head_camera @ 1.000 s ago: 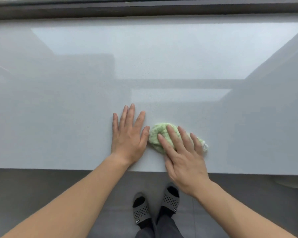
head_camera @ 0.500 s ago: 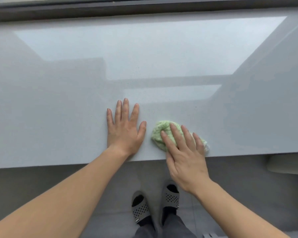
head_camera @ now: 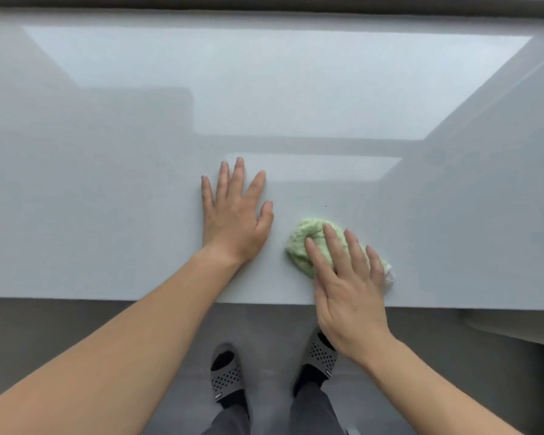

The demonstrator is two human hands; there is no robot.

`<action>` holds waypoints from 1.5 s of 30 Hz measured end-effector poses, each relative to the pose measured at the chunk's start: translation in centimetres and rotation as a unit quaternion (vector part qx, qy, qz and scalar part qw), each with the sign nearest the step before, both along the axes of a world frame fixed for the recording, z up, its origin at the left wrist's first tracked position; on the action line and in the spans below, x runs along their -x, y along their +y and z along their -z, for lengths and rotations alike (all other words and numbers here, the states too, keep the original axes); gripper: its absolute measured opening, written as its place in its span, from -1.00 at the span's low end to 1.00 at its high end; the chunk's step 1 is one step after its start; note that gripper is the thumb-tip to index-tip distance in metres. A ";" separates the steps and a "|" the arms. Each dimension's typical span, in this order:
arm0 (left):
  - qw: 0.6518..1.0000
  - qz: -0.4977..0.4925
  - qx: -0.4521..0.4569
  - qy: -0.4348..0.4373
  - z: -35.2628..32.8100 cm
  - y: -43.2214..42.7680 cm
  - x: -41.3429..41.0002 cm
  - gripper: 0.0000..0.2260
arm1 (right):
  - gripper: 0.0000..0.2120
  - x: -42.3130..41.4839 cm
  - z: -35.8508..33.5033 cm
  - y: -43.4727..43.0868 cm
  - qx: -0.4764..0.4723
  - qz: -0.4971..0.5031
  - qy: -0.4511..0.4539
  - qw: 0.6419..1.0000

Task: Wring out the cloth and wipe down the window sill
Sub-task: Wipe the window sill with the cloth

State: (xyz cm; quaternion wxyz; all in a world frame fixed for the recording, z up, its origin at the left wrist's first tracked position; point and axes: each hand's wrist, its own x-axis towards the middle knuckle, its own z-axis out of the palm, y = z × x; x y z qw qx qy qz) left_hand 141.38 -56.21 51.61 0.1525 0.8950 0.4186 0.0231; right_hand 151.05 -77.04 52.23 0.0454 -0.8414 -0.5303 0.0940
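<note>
A wide, glossy pale grey window sill [head_camera: 107, 183] fills the upper part of the head view. A bunched light green cloth [head_camera: 308, 243] lies on it near the front edge, right of centre. My right hand [head_camera: 349, 293] presses flat on top of the cloth, fingers spread over it, covering its near half. My left hand [head_camera: 234, 219] rests palm down on the bare sill just left of the cloth, fingers apart, holding nothing and not touching the cloth.
A dark window frame [head_camera: 264, 3] runs along the far edge of the sill. Below the sill's front edge is grey floor [head_camera: 60, 328] with my two feet in grey perforated slippers [head_camera: 226, 375]. A pale rounded object [head_camera: 515, 328] sits low at the right.
My right hand has slid the cloth to the right along the sill, opening a gap between it and my left hand. My left hand stays planted on the sill.
</note>
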 end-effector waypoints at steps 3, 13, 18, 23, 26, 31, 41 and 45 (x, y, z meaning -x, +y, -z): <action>0.998 -0.015 -0.022 0.061 0.7 -0.3 -1.7 -0.42 | -0.45 -3.8 -0.1 -0.5 0.005 -0.092 0.010 0.996; 0.997 -0.033 -0.033 0.069 0.6 -0.7 -1.9 -0.43 | -0.40 -9.6 0.0 5.5 -0.013 0.030 0.007 0.999; 0.996 -0.030 -0.039 0.075 0.5 -0.7 -2.0 -0.43 | -0.44 -12.6 0.4 4.5 -0.017 -0.168 0.014 0.986; 0.996 -0.032 -0.036 0.078 0.5 -0.7 -2.1 -0.43 | -0.45 -20.1 -0.1 13.3 -0.001 0.036 0.031 0.999; 0.996 -0.028 -0.033 0.074 0.3 -0.5 -2.2 -0.42 | -0.44 -18.4 -0.1 16.1 -0.007 0.118 0.038 0.992; 0.998 -0.054 -0.013 -0.014 -0.1 0.1 -3.5 -0.51 | -0.45 -15.4 0.1 13.0 -0.015 -0.095 0.011 0.995; 0.997 -0.060 0.031 -0.027 -0.3 13.9 -15.9 -0.42 | -0.44 -25.2 0.2 23.9 -0.014 0.138 0.029 0.990; 0.996 -0.066 -0.010 0.054 0.7 15.3 -18.3 -0.42 | -0.46 -24.7 0.2 22.5 -0.001 -0.004 0.017 1.000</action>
